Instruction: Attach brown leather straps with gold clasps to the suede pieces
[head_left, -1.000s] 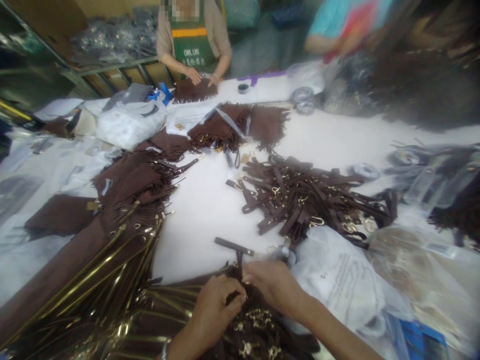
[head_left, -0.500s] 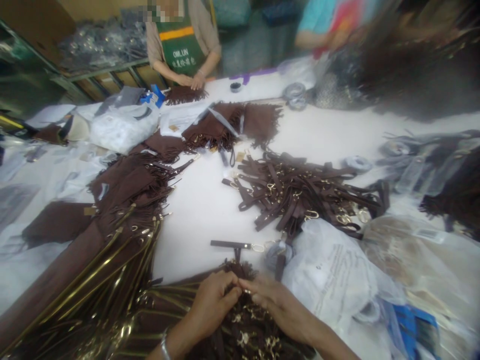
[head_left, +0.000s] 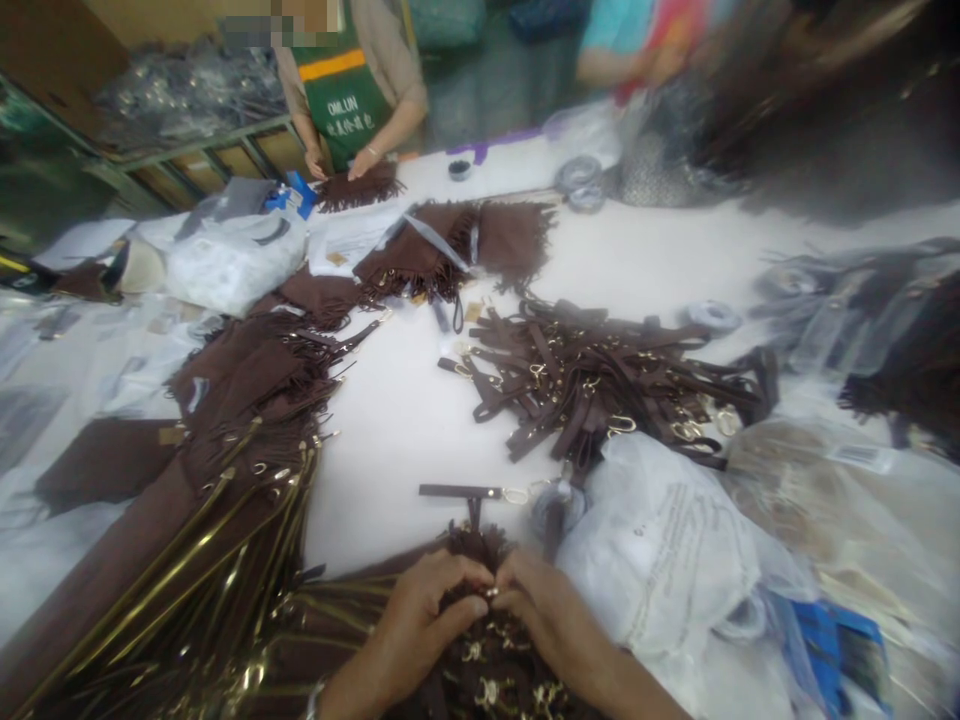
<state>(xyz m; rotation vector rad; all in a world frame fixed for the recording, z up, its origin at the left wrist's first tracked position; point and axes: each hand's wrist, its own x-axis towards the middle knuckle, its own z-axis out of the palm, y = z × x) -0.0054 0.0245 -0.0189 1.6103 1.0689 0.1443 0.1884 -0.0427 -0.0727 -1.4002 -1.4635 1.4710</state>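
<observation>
Brown straps with gold clips [head_left: 585, 375] lie heaped across a white table [head_left: 382, 430], with a single strap [head_left: 454, 491] apart on the near side. Fringed brown bags [head_left: 517, 240] line the middle and left, beyond brown pieces with gold zips [head_left: 187, 540]. A white plastic bag [head_left: 656, 530] sits at right; a small round dish [head_left: 459, 170] stands near the far edge.

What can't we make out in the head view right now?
- Head view: whether the left hand and right hand grip anything; the hands themselves and blur hide it.
- Head view: the wristband; bottom edge cuts it off.
- Head view: print on the white plastic bag; blurred, too small.
- Head view: whoever wears the teal sleeve; blur and top edge.
</observation>
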